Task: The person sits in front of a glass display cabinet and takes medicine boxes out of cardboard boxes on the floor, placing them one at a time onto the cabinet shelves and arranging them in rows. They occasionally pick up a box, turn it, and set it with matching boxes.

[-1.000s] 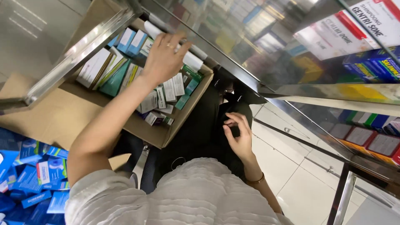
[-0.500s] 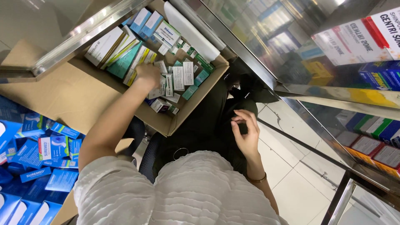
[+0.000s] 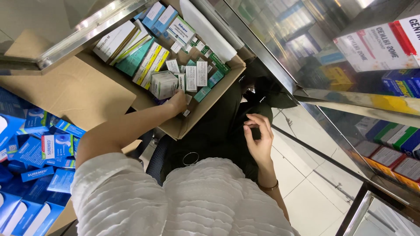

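Observation:
My left hand (image 3: 177, 102) reaches into an open cardboard box (image 3: 175, 126) packed with several small medicine cartons. Its fingers are curled on the lower corner of a white and green carton (image 3: 164, 84) that stands a little above the others. Flat white, teal and yellow cartons (image 3: 144, 57) lie further back in the box. My right hand (image 3: 258, 140) hovers over my dark lap, fingers bent in with the tips together and nothing visible in them. A thin bracelet (image 3: 269, 187) sits on that wrist.
A heap of blue and white cartons (image 3: 35, 157) lies at the left beside the box flap. A glass display case with a metal frame (image 3: 350, 98) and stocked shelves runs along the right. A metal rail (image 3: 83, 32) crosses the upper left. Pale tiled floor (image 3: 315, 196) lies below right.
My left hand has drawn back from the middle of the box toward its near edge, uncovering the white and green carton. My right hand stays over my lap, fingers curled more.

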